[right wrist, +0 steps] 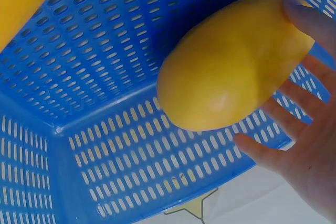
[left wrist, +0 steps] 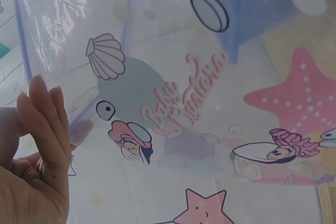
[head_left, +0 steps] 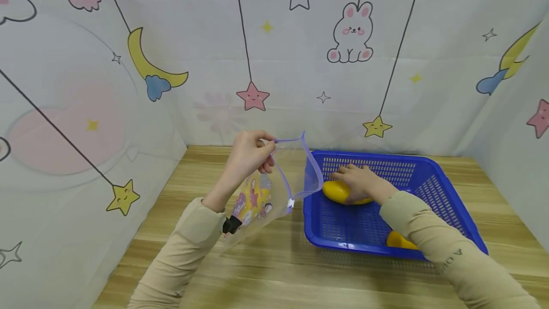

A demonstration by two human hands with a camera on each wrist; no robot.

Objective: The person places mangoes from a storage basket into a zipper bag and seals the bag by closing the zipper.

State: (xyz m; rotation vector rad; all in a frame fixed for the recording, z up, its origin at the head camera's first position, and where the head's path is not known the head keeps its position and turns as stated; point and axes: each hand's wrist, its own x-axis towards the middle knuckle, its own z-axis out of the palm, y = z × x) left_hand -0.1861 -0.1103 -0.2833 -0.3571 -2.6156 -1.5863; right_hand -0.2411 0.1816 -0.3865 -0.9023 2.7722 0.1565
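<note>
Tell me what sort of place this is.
Probably a small staged tabletop booth for recording, not a lived-in room: a wooden table boxed in by cartoon-printed backdrop sheets, holding only a blue basket of yellow fruit and a clear printed zip bag.

Bright even light, soft shadows, wide-angle edge distortion, sharp focus.

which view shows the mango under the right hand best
The right wrist view: the mango fills the frame, with the right hand around it inside the blue basket. The head view shows it small and half covered by the hand. The left wrist view shows none of it.
</note>
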